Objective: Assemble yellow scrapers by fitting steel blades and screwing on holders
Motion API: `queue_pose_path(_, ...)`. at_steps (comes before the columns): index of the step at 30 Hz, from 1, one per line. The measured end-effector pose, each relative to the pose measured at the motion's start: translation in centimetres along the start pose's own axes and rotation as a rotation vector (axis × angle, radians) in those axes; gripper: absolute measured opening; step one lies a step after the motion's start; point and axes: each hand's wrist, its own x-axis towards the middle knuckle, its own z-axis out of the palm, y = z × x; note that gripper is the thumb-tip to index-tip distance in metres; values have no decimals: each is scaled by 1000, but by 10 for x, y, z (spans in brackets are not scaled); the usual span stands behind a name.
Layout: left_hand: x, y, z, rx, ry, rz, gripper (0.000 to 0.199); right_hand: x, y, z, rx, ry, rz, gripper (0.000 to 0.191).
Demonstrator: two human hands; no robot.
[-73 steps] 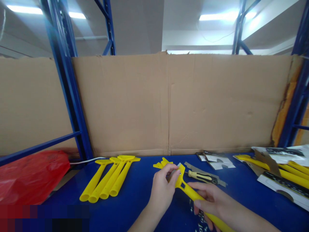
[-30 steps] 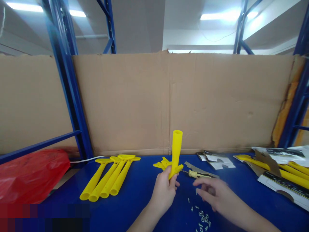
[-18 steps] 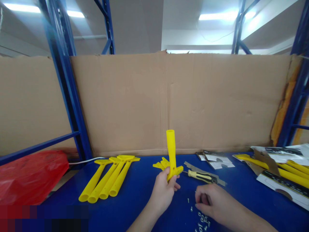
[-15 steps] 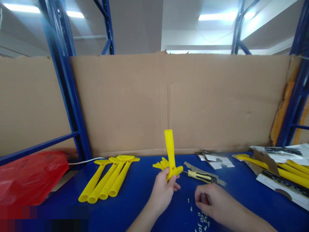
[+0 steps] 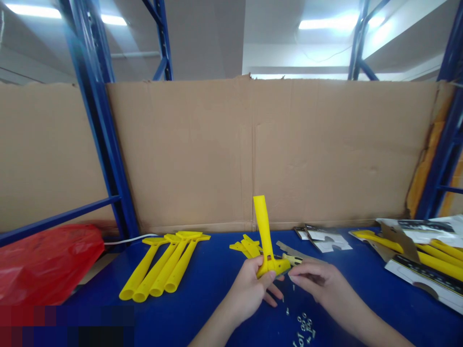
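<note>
Left hand: we grip the yellow scraper handle (image 5: 263, 221) by its head, tube up; left hand (image 5: 249, 289) closed.
Right hand: (image 5: 321, 282) fingertips pinched narrow, contents unclear; we've lifted them beside the head, bringing both hands together.
Screws and washers: (image 5: 313, 333) loose below our right fingertips.

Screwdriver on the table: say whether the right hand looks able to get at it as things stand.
Probably yes: the screwdriver lies just beyond the right hand, nothing on its visible part, though the yellow tool in the left hand is close.
</note>
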Motion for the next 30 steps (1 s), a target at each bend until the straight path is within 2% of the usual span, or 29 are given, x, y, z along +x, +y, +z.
queue_pose_path(5, -3, 3, 2, 20, -42, -1, 32, 0, 3, -1, -65, 39, -112, 21)
queue_pose_path(13, -4, 2, 2, 45, -99, 4, 31, -1, 4, 2, -149, 66, -194, 23)
queue_pose_path(20, -3, 0, 3, 48, -126, 6, 35, -2, 6, 6, -181, 85, -195, 22)
queue_pose_path(25, -2, -2, 2, 59, -133, 14, 38, -2, 3, 7, -203, 108, -127, 20)
queue_pose_path(30, -4, -1, 2, 67, -138, 12, 38, -3, -4, 6, -225, 66, -153, 21)
